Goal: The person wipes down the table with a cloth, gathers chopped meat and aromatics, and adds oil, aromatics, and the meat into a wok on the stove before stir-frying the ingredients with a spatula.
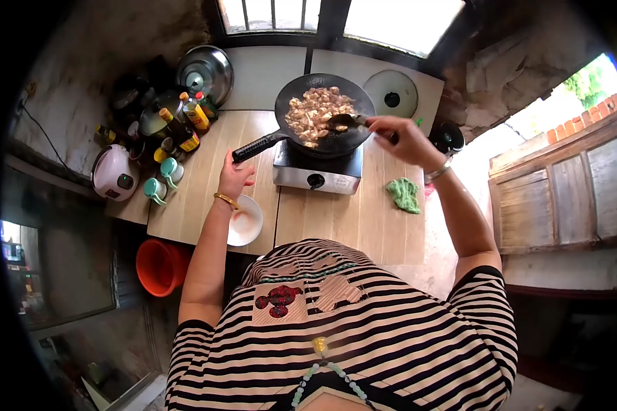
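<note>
A black wok [348,142] with a long handle [257,146] sits on a silver portable stove [317,177]. Browned chunks of food, perhaps meat, [315,113] fill much of it. Into the food reaches a dark spatula [345,121], gripped by my right hand [403,142] at the wok's right side. My left hand [236,179] is at the end of the wok handle, fingers partly apart and not wrapped round it; whether a finger touches it I cannot tell. Below that wrist is a white bowl [245,222] with pinkish residue.
Sauce bottles [196,115], two teal-lidded jars [171,170] and a pale pink appliance [114,172] stand left. A glass lid [393,94] lies behind right, a metal lid [206,74] leans behind left. A green cloth [404,196] is on the table. An orange bucket [159,268] stands below.
</note>
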A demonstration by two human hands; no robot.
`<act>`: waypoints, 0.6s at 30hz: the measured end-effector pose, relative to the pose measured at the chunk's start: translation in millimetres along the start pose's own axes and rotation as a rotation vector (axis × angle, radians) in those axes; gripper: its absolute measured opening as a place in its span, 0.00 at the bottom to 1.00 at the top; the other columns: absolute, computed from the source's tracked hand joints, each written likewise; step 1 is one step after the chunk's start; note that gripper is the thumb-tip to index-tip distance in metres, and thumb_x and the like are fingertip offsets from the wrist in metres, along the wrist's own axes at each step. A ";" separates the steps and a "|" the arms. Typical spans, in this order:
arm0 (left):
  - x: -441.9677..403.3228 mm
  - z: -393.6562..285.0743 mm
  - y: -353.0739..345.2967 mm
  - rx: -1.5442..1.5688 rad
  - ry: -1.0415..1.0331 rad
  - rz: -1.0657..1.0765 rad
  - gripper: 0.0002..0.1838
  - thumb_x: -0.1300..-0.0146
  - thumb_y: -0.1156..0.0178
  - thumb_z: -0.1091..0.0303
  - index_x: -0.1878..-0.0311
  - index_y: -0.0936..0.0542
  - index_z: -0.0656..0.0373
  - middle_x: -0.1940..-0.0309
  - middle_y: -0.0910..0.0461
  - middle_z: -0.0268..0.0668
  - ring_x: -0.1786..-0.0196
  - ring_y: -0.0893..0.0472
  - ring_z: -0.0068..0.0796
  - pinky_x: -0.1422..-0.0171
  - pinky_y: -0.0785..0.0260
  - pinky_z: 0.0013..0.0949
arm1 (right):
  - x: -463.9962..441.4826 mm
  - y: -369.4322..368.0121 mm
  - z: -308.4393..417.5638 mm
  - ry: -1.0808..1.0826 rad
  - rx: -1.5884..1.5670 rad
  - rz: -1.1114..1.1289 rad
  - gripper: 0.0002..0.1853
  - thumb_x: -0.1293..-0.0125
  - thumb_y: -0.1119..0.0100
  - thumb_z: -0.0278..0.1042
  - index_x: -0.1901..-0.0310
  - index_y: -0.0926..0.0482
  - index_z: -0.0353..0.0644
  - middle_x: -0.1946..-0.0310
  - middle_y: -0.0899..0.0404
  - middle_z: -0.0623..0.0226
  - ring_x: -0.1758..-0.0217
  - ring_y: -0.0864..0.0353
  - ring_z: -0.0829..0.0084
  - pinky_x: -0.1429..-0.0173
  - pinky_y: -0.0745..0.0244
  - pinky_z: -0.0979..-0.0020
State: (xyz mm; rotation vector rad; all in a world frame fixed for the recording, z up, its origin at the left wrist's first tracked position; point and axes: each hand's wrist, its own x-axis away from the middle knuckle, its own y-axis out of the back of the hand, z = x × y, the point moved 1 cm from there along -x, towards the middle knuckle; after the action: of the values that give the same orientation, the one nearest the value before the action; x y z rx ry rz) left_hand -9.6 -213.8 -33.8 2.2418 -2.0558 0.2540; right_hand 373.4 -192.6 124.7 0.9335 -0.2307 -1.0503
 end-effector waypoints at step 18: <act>-2.6 4.5 -4.1 0.003 -0.008 -0.049 0.44 0.48 0.40 0.76 0.31 0.55 0.61 0.47 0.31 0.42 0.63 0.22 0.23 0.74 0.26 0.22 | -64.0 -37.2 -107.4 -0.382 -0.439 -0.408 0.08 0.42 0.42 0.30 0.64 0.19 0.35 0.74 0.20 0.67 0.72 0.21 0.82 0.68 0.26 0.80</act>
State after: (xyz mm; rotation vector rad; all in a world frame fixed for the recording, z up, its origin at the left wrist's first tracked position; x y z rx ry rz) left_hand -5.5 -211.7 -38.6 2.2951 -2.0034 0.2451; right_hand 378.4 -87.6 47.4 0.3810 -0.1158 -1.5807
